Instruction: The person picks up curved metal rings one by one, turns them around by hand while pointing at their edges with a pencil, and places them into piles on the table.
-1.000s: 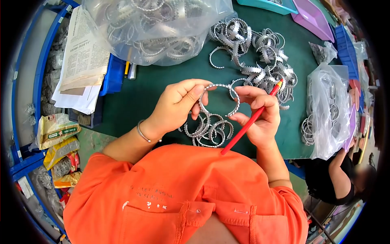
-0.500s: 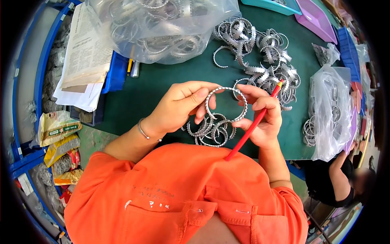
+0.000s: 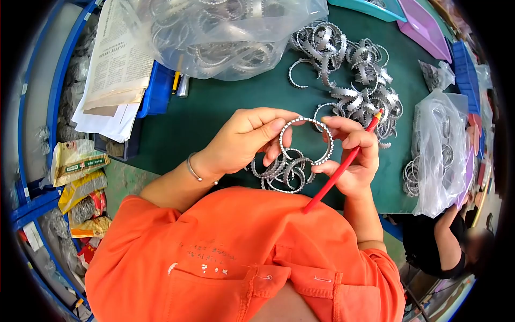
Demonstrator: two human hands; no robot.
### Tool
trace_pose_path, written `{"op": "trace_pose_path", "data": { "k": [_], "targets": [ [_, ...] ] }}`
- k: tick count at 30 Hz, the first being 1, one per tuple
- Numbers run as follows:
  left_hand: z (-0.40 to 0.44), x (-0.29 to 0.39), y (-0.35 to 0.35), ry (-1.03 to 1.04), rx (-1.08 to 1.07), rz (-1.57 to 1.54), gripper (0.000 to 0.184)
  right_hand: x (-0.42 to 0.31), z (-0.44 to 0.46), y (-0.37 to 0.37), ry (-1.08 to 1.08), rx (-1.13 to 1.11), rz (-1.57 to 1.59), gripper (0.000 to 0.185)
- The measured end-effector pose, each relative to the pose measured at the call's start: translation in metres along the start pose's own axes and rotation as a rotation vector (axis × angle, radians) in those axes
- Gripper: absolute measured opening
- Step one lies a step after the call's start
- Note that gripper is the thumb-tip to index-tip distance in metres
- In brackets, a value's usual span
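Observation:
Between both hands I hold a thin silver metal ring (image 3: 331,144) with notched, toothed edges. My left hand (image 3: 252,134) pinches its upper left side between thumb and fingers. On the opposite side, my right hand (image 3: 358,163) grips the ring with fingertips and also carries a red pencil (image 3: 328,184), slanted across the palm with its tip up. Just below the held ring lies a small pile of similar toothed rings (image 3: 284,182). A larger heap of them (image 3: 370,99) spreads beyond my right hand.
A clear plastic bag of rings (image 3: 225,51) fills the far side of the green table (image 3: 214,99). Newspaper sheets (image 3: 118,64) lie over a blue bin at left. Another clear bag (image 3: 437,161) stands at right, near a person (image 3: 442,241). Teal (image 3: 370,9) and purple trays (image 3: 424,27) sit at the back.
The held ring and both hands appear slightly further right in view, and most of the scene has shifted the same way. Both grips and the pencil look much the same.

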State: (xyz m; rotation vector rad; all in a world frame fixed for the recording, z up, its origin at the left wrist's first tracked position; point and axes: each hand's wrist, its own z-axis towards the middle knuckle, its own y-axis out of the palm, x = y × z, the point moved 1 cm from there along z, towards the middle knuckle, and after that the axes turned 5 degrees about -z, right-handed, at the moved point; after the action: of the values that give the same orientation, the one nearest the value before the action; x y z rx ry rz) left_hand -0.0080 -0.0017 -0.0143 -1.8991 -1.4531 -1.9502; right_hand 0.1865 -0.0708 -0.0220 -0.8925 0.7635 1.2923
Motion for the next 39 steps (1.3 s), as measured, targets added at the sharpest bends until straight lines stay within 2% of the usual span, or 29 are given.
{"op": "trace_pose_path", "data": {
  "k": [16,27,31,35,37,39],
  "targets": [
    [0.001,-0.001,-0.001,0.024,0.018,0.045,0.028,0.003,-0.001,0.004,0.012,-0.001,-0.004,0.046],
    [0.001,-0.003,-0.001,0.034,0.056,0.075,0.027,0.000,0.003,0.000,0.024,-0.058,-0.175,0.043],
    [0.003,-0.006,0.000,0.058,0.110,0.094,0.026,-0.004,0.000,0.005,-0.047,0.026,-0.155,0.037],
    [0.004,-0.009,0.012,0.110,0.167,0.306,0.025,-0.007,0.004,0.029,0.093,0.053,-0.161,0.029],
    [0.005,-0.010,0.017,0.276,0.140,0.388,0.025,-0.003,0.004,0.033,0.138,0.137,-0.050,0.028],
    [0.005,-0.006,0.013,0.287,0.157,0.413,0.024,-0.002,0.004,0.028,0.223,0.183,0.086,0.027]
  ]
}}
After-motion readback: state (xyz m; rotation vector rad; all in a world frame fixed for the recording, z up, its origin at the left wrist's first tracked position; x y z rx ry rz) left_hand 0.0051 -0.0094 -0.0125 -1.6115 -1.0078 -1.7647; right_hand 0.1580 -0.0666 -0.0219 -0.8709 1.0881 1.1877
